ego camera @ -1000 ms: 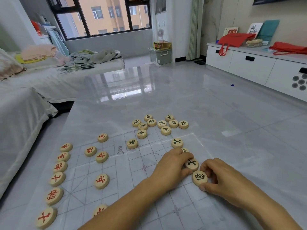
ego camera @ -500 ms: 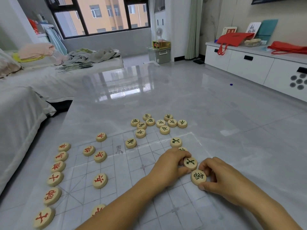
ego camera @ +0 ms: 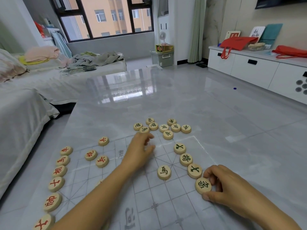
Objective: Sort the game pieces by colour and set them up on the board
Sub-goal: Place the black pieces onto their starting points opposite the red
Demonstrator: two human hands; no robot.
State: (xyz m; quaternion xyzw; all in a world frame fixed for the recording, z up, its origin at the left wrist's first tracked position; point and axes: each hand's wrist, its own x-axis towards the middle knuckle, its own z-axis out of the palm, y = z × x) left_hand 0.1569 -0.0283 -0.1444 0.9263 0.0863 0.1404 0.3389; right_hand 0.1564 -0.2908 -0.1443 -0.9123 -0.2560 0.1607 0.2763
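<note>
The right grip [ego camera: 229, 186] pinches a round, flat wooden piece [ego camera: 203, 185] on the shiny see-through board [ego camera: 174, 196]. The left grip [ego camera: 138, 151] is spread loose near the pile [ego camera: 164, 128].

board [ego camera: 166, 195] centre free | black pieces [ego camera: 164, 128] crowd far edge

- left hand [ego camera: 139, 151]: bare; fingertips blurred
- left forearm [ego camera: 99, 195]: bare as far as the lower frame edge
- right hand [ego camera: 222, 185]: bare; short thumbnail
- right forearm [ego camera: 265, 213]: bare as far as the lower right corner
</note>
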